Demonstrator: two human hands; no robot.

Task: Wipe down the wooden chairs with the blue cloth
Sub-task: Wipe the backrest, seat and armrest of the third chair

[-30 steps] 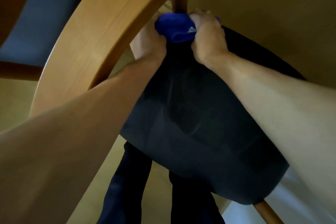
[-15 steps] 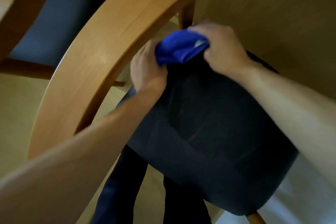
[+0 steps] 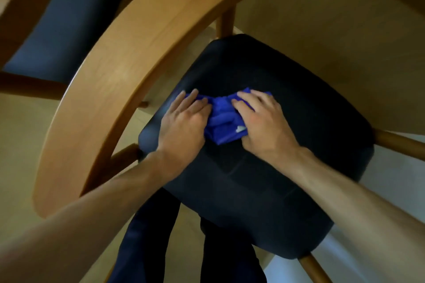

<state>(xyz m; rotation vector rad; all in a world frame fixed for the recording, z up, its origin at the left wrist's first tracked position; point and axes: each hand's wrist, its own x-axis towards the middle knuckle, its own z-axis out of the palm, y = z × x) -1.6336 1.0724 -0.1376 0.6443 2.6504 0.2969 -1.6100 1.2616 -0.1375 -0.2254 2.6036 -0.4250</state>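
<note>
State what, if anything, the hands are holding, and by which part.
Both hands press the bunched blue cloth onto the dark seat cushion: the left hand on its left end, the right hand on its right end. Neither plainly grips it.

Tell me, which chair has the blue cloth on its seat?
The nearer chair, with the curved wooden back. The blue cloth lies on its dark seat under both hands. The other chair's seat is bare.

Both bare forearms reach forward and converge, backs of the hands up. The left hand [image 3: 184,119] lies flat, fingers straight and together, pressing down on the cloth's [image 3: 222,119] left edge. The right hand [image 3: 261,122] mirrors it, fingers spread and slightly bent, pressing the right side. Wrists are nearly level.
</note>
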